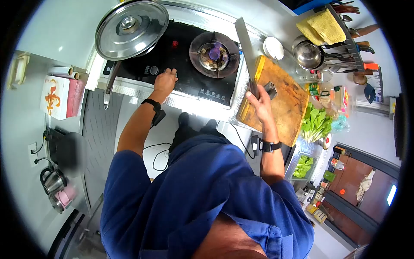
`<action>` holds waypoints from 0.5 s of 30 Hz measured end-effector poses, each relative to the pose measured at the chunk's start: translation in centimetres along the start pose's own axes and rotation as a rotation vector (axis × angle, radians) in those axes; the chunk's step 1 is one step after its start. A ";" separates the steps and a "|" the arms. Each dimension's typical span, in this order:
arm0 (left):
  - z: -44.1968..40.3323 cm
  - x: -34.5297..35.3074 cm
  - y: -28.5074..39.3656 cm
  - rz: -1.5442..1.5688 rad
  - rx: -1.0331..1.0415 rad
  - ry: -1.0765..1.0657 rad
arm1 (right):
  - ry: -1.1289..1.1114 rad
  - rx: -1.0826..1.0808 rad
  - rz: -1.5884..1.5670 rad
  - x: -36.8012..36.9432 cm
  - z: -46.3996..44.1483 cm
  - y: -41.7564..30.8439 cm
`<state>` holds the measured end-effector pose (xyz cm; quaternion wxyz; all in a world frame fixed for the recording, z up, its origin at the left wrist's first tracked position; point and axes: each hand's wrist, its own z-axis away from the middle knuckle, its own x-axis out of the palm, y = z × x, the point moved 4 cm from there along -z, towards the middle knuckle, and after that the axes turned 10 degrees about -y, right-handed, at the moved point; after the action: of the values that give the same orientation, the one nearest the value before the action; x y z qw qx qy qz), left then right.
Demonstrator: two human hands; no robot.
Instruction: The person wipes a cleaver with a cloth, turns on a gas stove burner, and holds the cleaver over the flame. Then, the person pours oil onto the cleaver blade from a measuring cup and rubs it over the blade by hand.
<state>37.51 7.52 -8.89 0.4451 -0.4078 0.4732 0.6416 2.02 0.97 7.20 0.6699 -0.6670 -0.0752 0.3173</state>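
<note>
The cleaver (245, 45), clamped by fingers of the right hand (262, 105) near the cutting board's (284, 97) left edge, should be held steady while the stove (194, 87) is touched by the left hand (165, 82), whose finger grip cannot be told.

There's a long grey-bladed knife (246, 49) slanting just beside the black stove (183, 47) — and that stove's right burner (214, 54) is lit, flame violet.

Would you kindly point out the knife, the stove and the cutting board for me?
Knife (247, 49), head view: middle of the blade.
Stove (179, 54), head view: bare part of the black top.
Cutting board (284, 101), head view: bare wood near the centre.
</note>
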 end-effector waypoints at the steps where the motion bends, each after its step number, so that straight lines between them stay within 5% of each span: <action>1: 0.1 -0.1 0.1 -0.006 0.005 0.037 | 0.004 -0.003 0.003 -0.3 0.8 1.1; 3: 0.2 0.0 0.3 -0.010 0.010 0.070 | 0.087 0.020 0.076 0.0 2.3 1.2; 4: 0.2 0.0 0.3 -0.011 0.010 0.072 | 0.076 0.226 -0.297 0.7 3.2 2.4; 8: 0.5 -0.5 0.4 -0.007 -0.004 0.062 | 0.077 0.178 -0.457 2.4 2.4 2.9; 11: 0.5 -0.5 0.5 -0.015 -0.005 0.033 | -0.147 0.059 -0.689 1.4 0.6 1.3; 15: 0.4 -0.6 0.5 -0.016 -0.007 0.037 | -0.045 0.159 -0.469 2.7 -1.4 2.7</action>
<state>37.15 7.69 -8.08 0.4398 -0.4249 0.4758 0.6322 3.98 0.99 3.64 0.7737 -0.5694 -0.2174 0.1729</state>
